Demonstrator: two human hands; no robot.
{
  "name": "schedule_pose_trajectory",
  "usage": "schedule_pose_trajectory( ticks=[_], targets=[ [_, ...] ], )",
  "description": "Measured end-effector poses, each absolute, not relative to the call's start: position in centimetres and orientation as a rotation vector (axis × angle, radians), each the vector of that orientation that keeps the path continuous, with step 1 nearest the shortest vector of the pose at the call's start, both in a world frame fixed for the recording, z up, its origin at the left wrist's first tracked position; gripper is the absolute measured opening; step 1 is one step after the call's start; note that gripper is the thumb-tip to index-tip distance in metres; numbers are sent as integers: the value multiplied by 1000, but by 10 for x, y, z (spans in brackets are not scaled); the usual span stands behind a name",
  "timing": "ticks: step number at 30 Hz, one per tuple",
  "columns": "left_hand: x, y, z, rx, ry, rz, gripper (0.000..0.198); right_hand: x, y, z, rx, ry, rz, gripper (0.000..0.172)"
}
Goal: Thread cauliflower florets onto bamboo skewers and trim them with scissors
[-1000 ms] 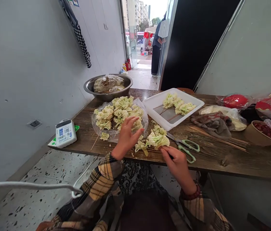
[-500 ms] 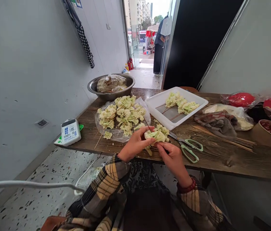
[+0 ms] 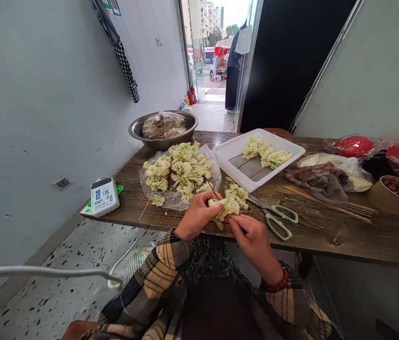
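My left hand is closed round a cauliflower floret at the near edge of the wooden table. A thin bamboo skewer sticks up out of the floret. My right hand pinches the floret's lower side, where the skewer's near end lies hidden. Just behind sits a small loose heap of florets. A bigger pile of cauliflower lies on a clear plastic sheet to the left.
A white tray holds skewered cauliflower. Green-handled scissors and a bundle of bare skewers lie to the right. A steel basin with a bag stands at the back left. A person stands in the doorway.
My left hand came back from the big pile to the floret and closed on it. Both hands now hold the floret, lower and nearer to me.
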State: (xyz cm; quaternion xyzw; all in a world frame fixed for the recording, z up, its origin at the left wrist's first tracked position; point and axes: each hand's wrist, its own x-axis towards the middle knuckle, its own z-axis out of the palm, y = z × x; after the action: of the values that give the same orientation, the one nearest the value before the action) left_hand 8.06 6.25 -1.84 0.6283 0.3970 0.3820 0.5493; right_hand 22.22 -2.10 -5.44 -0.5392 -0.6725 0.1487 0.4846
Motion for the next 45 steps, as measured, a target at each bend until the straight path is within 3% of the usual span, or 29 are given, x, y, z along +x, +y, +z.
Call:
schedule_pose_trajectory(
  ticks=[7,16,29,37,45],
  targets=[
    [90,55,-29,1435,920,904,13,221,-36,-67,-1376,-1610,296,29],
    [93,49,-25,1293,793,724,28,229,-37,-60,-1388,-1656,246,27],
    [100,46,-23,1193,801,781,27,231,-41,-61,-1376,-1796,45,25],
    [57,96,11,1170,949,1166,24,261,-76,-85,-1527,-1775,-108,27],
    [72,124,-28,2343,1238,947,18,272,-42,-63,-1686,-1804,-163,27]
  ],
)
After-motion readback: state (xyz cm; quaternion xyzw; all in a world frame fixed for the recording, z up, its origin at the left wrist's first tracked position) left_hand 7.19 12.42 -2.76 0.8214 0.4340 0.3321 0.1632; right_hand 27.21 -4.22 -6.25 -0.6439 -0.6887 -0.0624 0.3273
